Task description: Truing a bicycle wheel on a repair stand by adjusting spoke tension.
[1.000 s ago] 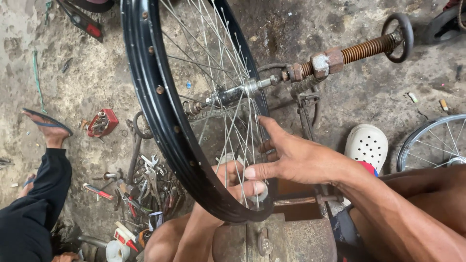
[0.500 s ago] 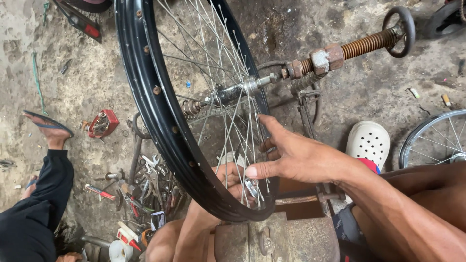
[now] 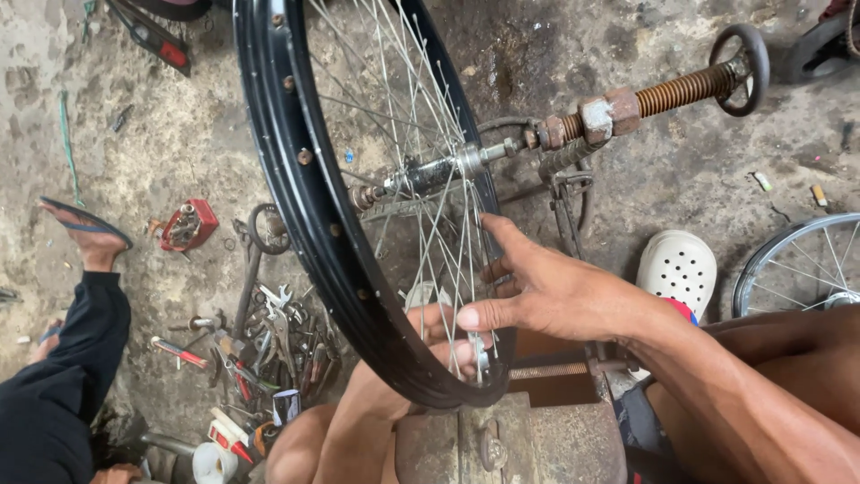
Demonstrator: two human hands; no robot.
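I have a black steel-rimmed bicycle wheel [image 3: 296, 179] with thin silver spokes standing upright in front of me, its hub axle [image 3: 430, 175] clamped at one end by a rusty threaded screw press [image 3: 645, 94] with a round handwheel, so the rim hangs above the floor. That mounting explains the grip: neither hand has to carry the wheel's weight.

My right hand [image 3: 555, 291] comes in from the right side of the rim, palm against the spokes near the bottom, thumb stretched along them and fingers partly spread and curled around the rim's edge, steadying it rather than gripping hard. My left hand [image 3: 439, 336] reaches up from below on the other side; its fingers poke between the spokes and pinch a small silver spoke wrench [image 3: 479, 354] at the rim's lowest part, just above the grey metal vise block [image 3: 511, 439]. Working from both sides lets one hand brace while the other grips the tool.

On the concrete floor [image 3: 179, 116] to the left lies a scatter of spanners and screwdrivers [image 3: 269, 341], near a small red box of parts [image 3: 188, 224]. Another person's dark sleeve [image 3: 63, 385] and sandalled foot sit further left. A white perforated clog [image 3: 676, 269] and a second silver wheel [image 3: 806, 264] lie to the right.
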